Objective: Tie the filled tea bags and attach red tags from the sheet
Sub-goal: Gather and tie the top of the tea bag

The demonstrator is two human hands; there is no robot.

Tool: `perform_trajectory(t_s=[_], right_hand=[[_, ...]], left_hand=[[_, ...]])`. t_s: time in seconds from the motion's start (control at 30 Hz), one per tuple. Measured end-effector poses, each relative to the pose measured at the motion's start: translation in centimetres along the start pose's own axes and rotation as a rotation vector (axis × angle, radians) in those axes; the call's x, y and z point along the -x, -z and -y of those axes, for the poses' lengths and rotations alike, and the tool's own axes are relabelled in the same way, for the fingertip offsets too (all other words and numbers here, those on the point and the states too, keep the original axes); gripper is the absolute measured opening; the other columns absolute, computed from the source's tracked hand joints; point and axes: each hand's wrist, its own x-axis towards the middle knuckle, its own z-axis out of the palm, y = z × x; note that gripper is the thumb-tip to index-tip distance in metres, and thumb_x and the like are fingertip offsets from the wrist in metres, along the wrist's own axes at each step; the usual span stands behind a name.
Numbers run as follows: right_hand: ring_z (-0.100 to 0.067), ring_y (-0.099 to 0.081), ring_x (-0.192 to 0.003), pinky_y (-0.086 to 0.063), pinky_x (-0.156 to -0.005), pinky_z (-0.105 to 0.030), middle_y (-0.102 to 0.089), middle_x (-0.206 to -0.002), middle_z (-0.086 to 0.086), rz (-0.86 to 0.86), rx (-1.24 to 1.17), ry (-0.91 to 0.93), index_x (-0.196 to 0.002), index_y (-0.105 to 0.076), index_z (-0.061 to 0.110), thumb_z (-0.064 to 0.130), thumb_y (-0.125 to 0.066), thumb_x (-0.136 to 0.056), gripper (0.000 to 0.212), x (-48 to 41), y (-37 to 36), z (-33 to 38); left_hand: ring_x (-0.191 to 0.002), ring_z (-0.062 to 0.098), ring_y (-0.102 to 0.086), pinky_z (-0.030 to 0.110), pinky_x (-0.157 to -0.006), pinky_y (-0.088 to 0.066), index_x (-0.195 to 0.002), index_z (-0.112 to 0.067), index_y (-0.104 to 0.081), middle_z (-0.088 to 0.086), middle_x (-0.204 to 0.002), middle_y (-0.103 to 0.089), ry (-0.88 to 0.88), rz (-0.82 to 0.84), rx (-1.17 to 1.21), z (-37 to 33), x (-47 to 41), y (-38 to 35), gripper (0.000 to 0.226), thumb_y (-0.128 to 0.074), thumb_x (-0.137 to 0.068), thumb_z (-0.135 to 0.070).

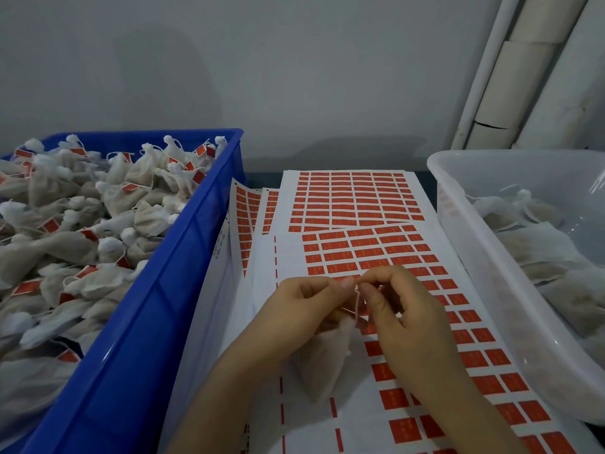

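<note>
A filled white tea bag (322, 358) hangs between my hands, just above the sheet of red tags (357, 253). My left hand (302, 308) grips the bag's neck and pinches its thin string (356, 301) at the fingertips. My right hand (406, 317) pinches the same string from the right, its fingertips meeting the left ones. Whether a tag sits on the string I cannot tell. Part of the bag is hidden behind both hands.
A blue crate (183, 267) on the left is heaped with tied, red-tagged tea bags. A clear plastic tub (465, 231) on the right holds untagged bags. More tag sheets (353, 198) lie overlapped behind. White pipes (530, 77) run up the wall at the right.
</note>
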Motion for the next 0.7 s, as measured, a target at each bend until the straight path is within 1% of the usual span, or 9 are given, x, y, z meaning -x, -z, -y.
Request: perform_trajectory(t_s=[0.07, 0.13, 0.2, 0.27, 0.3, 0.43, 0.53, 0.6, 0.7], right_hand=[[0.007, -0.053, -0.069, -0.038, -0.068, 0.004, -0.048, -0.079, 0.030, -0.017, -0.011, 0.016, -0.085, -0.048, 0.037, 0.043, -0.043, -0.074, 0.014, 0.0, -0.1, 0.1], [0.006, -0.056, -0.073, -0.038, -0.067, 0.004, -0.051, -0.076, 0.027, -0.056, -0.045, 0.006, -0.080, -0.046, 0.040, 0.042, -0.043, -0.076, 0.005, 0.0, 0.2, 0.2], [0.010, -0.054, -0.075, -0.039, -0.063, 0.002, -0.054, -0.072, 0.021, -0.116, -0.086, -0.027, -0.077, -0.047, 0.039, 0.041, -0.043, -0.078, 0.005, -0.1, 0.6, 0.1], [0.009, -0.055, -0.073, -0.040, -0.060, 0.001, -0.055, -0.067, 0.018, -0.156, -0.111, -0.056, -0.076, -0.048, 0.037, 0.042, -0.042, -0.078, 0.008, 0.0, 0.8, 0.1], [0.008, -0.056, -0.072, -0.040, -0.058, 0.001, -0.055, -0.064, 0.018, -0.161, -0.124, -0.073, -0.076, -0.049, 0.036, 0.042, -0.042, -0.078, 0.009, 0.0, 0.8, 0.2], [-0.001, -0.058, -0.060, -0.043, -0.051, -0.004, -0.060, -0.063, 0.015, -0.140, -0.207, -0.144, -0.079, -0.052, 0.031, 0.041, -0.040, -0.081, 0.016, 0.0, 0.8, 0.4], [-0.008, -0.053, -0.042, -0.046, -0.047, -0.010, -0.059, -0.052, 0.005, -0.073, -0.373, -0.227, -0.083, -0.059, 0.024, 0.029, -0.041, -0.091, 0.020, -0.1, 1.2, 0.7], [-0.008, -0.047, -0.037, -0.047, -0.046, -0.016, -0.056, -0.049, 0.002, -0.021, -0.495, -0.304, -0.079, -0.061, 0.024, 0.024, -0.041, -0.094, 0.025, -0.1, 1.3, 0.9], [-0.005, -0.040, -0.035, -0.046, -0.058, -0.035, -0.057, -0.057, -0.002, 0.019, -0.652, -0.382, -0.069, -0.062, 0.027, 0.021, -0.041, -0.094, 0.033, -0.2, 1.3, 1.3]], left_hand=[[-0.074, 0.017, -0.072, 0.024, -0.066, -0.055, -0.093, -0.021, -0.072, 0.000, -0.085, -0.075, 0.036, 0.021, 0.066, 0.1, 0.0, -0.1, 0.041, -0.057, -0.072, -0.052], [-0.063, 0.017, -0.069, 0.024, -0.061, -0.053, -0.092, -0.018, -0.071, 0.005, -0.078, -0.073, 0.070, 0.097, 0.089, 0.0, 0.1, -0.2, 0.038, -0.058, -0.072, -0.049], [-0.053, 0.015, -0.065, 0.023, -0.056, -0.053, -0.088, -0.019, -0.071, 0.006, -0.070, -0.071, 0.087, 0.160, 0.095, 0.0, 0.2, -0.2, 0.029, -0.061, -0.074, -0.041], [-0.047, 0.014, -0.062, 0.022, -0.052, -0.051, -0.084, -0.020, -0.072, 0.006, -0.066, -0.069, 0.087, 0.197, 0.122, 0.0, 0.2, -0.2, 0.014, -0.061, -0.083, -0.028], [-0.046, 0.014, -0.061, 0.021, -0.051, -0.051, -0.084, -0.020, -0.072, 0.007, -0.065, -0.069, 0.082, 0.212, 0.128, 0.0, 0.2, -0.3, 0.013, -0.060, -0.086, -0.025], [-0.048, 0.011, -0.061, 0.020, -0.051, -0.050, -0.087, -0.021, -0.069, 0.004, -0.067, -0.070, 0.061, 0.202, 0.110, 0.1, 0.3, -0.5, 0.028, -0.054, -0.075, -0.042], [-0.048, 0.010, -0.061, 0.020, -0.051, -0.050, -0.083, -0.023, -0.069, 0.002, -0.065, -0.069, 0.052, 0.193, 0.148, 0.2, 0.2, -0.3, 0.033, -0.049, -0.077, -0.049], [-0.047, 0.009, -0.060, 0.020, -0.052, -0.051, -0.076, -0.028, -0.070, -0.001, -0.060, -0.067, 0.038, 0.238, 0.148, 0.1, 0.3, -0.1, 0.027, -0.053, -0.077, -0.049], [-0.050, 0.010, -0.062, 0.022, -0.060, -0.053, -0.074, -0.031, -0.070, -0.002, -0.057, -0.065, 0.032, 0.324, 0.135, 0.0, 0.2, -0.1, 0.013, -0.061, -0.078, -0.040]])
